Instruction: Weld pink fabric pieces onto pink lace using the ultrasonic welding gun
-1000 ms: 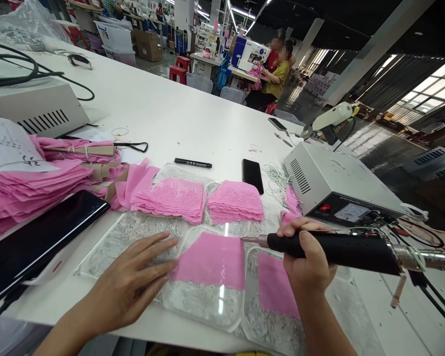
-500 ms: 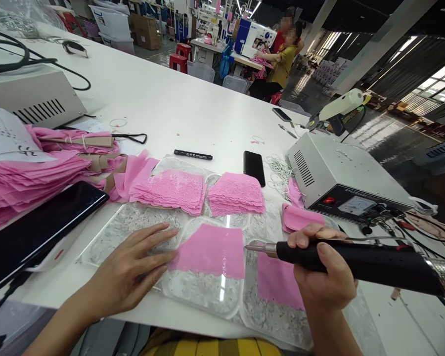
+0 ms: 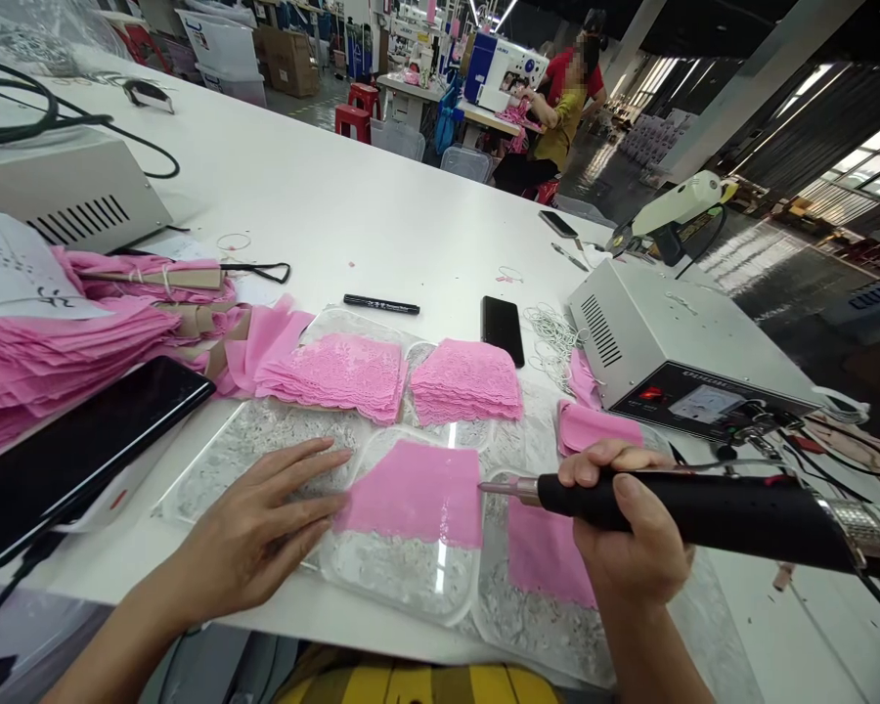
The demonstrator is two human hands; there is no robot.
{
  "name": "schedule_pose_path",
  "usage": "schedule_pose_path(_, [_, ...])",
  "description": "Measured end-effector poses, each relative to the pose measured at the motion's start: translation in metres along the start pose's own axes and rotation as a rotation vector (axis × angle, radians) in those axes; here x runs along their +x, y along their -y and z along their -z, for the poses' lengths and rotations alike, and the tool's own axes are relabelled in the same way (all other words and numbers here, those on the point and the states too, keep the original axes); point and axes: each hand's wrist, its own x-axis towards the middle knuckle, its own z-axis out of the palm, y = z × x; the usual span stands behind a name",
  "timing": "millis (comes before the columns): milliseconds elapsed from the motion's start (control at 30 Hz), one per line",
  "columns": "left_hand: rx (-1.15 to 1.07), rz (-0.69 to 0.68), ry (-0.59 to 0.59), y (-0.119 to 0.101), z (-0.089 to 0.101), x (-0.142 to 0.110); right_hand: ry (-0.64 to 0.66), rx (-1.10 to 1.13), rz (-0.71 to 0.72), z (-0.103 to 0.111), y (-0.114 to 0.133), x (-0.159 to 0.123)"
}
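Note:
My right hand (image 3: 631, 528) is wrapped round a black handheld ultrasonic welding tool (image 3: 711, 513) with a pointed metal tip. That tip is at the right edge of a pink fabric piece (image 3: 415, 494), which lies on a clear plastic plate (image 3: 411, 592). Whether it touches the fabric I cannot tell. My left hand (image 3: 264, 528) lies flat with fingers spread, fingertips at the left edge of the same piece. Another pink piece (image 3: 547, 552) lies to the right, partly behind my right hand. Beyond are two stacks of pink lace pieces, one left (image 3: 337, 376) and one right (image 3: 467, 381).
A grey power box (image 3: 689, 332) with a dial and cables stands at right. Pink garments (image 3: 66, 342) and a large black phone (image 3: 80, 460) lie at left. A marker (image 3: 381, 304) and smaller phone (image 3: 503, 330) lie beyond the stacks. Two people are at a sewing machine (image 3: 503, 73).
My right hand has moved the tool slightly left, bringing its tip to the pink piece's edge. My left hand stays in place. In the background, the people have shifted posture.

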Motion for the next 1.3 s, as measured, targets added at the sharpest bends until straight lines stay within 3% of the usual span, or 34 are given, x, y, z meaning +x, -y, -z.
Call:
schedule_pose_path(700, [-0.047, 0.023, -0.012, 0.000, -0.002, 0.000, 0.116, 0.024, -0.021, 0.011, 0.009, -0.016])
schedule_pose_path(1033, [-0.092, 0.086, -0.052, -0.002, -0.004, 0.001, -0.158, -0.031, 0.077, 0.035, 0.010, 0.007])
schedule_pose_path(1300, [-0.069, 0.124, -0.057, -0.004, -0.002, 0.003, -0.114, -0.008, 0.069, 0.036, 0.003, 0.005])
